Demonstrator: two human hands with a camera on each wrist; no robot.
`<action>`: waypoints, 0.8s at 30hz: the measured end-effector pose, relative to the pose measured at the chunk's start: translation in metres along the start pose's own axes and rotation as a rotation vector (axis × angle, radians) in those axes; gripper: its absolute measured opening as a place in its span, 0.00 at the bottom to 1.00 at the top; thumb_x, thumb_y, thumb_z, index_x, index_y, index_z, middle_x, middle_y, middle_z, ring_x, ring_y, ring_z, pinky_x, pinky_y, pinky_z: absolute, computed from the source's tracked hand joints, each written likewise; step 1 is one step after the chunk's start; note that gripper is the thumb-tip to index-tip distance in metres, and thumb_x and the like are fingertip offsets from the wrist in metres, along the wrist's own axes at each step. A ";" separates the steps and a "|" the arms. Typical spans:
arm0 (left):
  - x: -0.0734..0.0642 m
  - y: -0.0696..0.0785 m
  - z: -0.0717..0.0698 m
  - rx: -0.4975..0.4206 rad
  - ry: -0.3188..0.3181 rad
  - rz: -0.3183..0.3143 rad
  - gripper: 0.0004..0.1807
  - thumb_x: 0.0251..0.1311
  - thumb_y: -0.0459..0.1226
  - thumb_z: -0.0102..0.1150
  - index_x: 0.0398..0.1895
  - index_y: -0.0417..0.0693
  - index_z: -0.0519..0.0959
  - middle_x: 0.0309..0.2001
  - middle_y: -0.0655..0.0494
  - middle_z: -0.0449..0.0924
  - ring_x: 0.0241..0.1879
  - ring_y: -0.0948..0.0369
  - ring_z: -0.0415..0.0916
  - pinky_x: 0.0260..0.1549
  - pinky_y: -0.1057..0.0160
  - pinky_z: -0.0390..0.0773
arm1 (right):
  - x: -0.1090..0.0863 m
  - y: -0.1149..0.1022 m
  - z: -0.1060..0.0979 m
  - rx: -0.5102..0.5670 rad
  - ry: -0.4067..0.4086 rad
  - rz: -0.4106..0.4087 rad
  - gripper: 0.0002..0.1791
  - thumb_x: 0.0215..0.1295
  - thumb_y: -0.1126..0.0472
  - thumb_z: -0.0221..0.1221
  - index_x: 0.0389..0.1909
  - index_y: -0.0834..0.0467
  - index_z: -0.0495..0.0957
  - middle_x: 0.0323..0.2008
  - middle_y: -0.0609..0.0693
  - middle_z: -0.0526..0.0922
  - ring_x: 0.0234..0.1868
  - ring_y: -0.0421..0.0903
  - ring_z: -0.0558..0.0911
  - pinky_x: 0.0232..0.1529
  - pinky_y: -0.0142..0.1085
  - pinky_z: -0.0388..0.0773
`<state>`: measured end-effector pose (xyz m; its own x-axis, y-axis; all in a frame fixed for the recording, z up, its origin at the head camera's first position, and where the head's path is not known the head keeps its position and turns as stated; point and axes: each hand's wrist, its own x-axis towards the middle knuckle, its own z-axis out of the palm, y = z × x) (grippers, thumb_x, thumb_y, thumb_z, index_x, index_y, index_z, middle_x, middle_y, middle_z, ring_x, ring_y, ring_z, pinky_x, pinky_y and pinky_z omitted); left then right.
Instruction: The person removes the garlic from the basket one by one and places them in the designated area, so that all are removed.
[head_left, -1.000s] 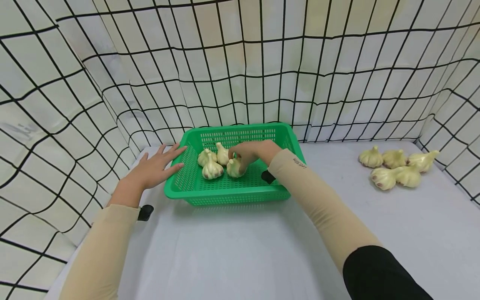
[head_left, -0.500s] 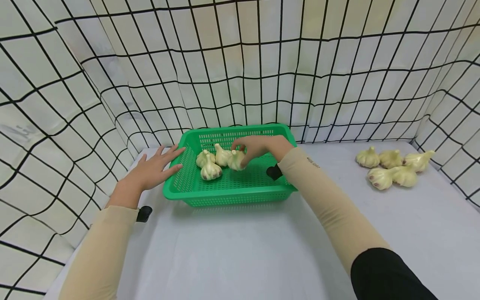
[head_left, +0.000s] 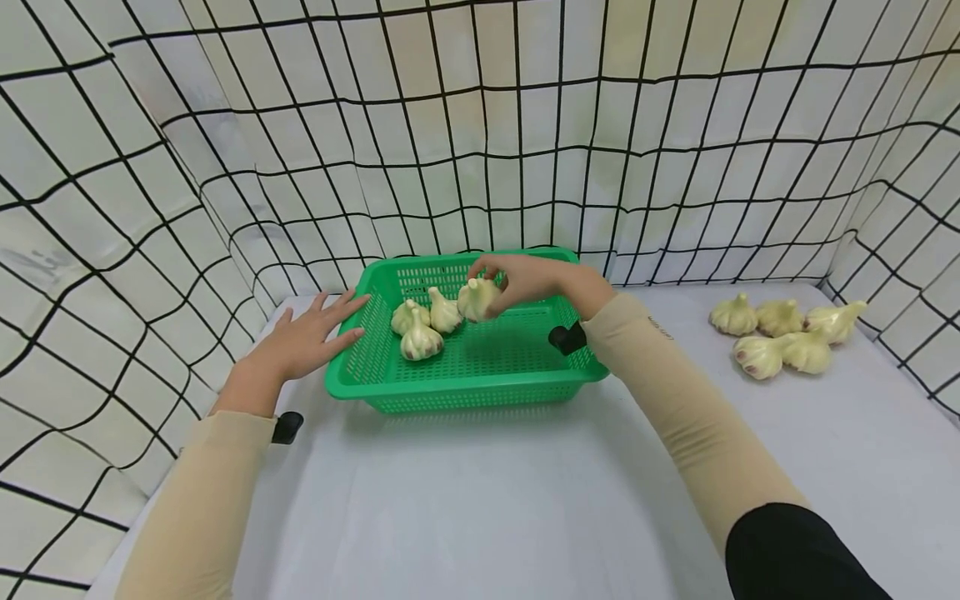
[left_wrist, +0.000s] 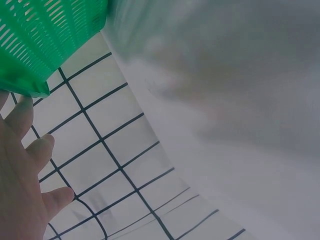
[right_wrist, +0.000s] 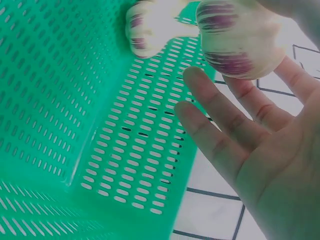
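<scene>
My right hand (head_left: 525, 279) pinches a garlic bulb (head_left: 477, 298) between thumb and fingers, raised over the green basket (head_left: 465, 387). In the right wrist view that purple-streaked garlic bulb (right_wrist: 240, 37) sits at the fingertips, with the lower fingers stretched out free. Three more garlic bulbs (head_left: 422, 339) lie together in the left half of the basket. My left hand (head_left: 296, 337) has its fingers spread, with the fingertips at the basket's left rim. The left wrist view shows those fingers (left_wrist: 22, 117) just below the basket's green edge (left_wrist: 37, 90).
Several garlic bulbs (head_left: 780, 329) lie grouped on the white tabletop (head_left: 480, 500) at the right. Black netting (head_left: 525, 150) over white walls closes in the back and both sides, near the basket's far rim.
My right hand has lifted the garlic bulb off the basket's floor and moved up and slightly right with it. My left hand stays at the left rim.
</scene>
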<state>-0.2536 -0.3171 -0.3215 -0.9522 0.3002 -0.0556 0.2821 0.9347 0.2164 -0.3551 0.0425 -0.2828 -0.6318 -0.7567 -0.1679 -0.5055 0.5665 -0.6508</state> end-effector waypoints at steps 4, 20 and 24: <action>0.001 -0.001 0.001 0.011 -0.003 -0.005 0.39 0.78 0.60 0.39 0.84 0.56 0.48 0.83 0.47 0.38 0.80 0.39 0.29 0.67 0.25 0.27 | -0.008 0.000 -0.004 0.042 0.003 -0.021 0.36 0.64 0.56 0.68 0.72 0.51 0.65 0.69 0.58 0.64 0.61 0.56 0.77 0.57 0.47 0.77; 0.003 -0.001 0.000 0.018 -0.003 -0.001 0.38 0.79 0.59 0.39 0.85 0.56 0.47 0.83 0.46 0.38 0.80 0.38 0.29 0.67 0.24 0.27 | -0.042 0.009 -0.011 0.194 0.118 -0.078 0.35 0.67 0.54 0.66 0.73 0.50 0.66 0.63 0.53 0.70 0.61 0.53 0.77 0.59 0.51 0.77; 0.002 0.000 0.000 0.013 -0.007 -0.005 0.39 0.78 0.59 0.39 0.85 0.57 0.47 0.83 0.47 0.38 0.80 0.39 0.29 0.67 0.25 0.27 | -0.049 0.012 -0.012 0.250 0.147 -0.110 0.34 0.68 0.55 0.65 0.74 0.51 0.67 0.65 0.52 0.70 0.60 0.53 0.78 0.58 0.51 0.77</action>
<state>-0.2552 -0.3170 -0.3218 -0.9529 0.2966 -0.0638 0.2786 0.9387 0.2033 -0.3378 0.0906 -0.2734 -0.6692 -0.7430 0.0106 -0.4264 0.3723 -0.8243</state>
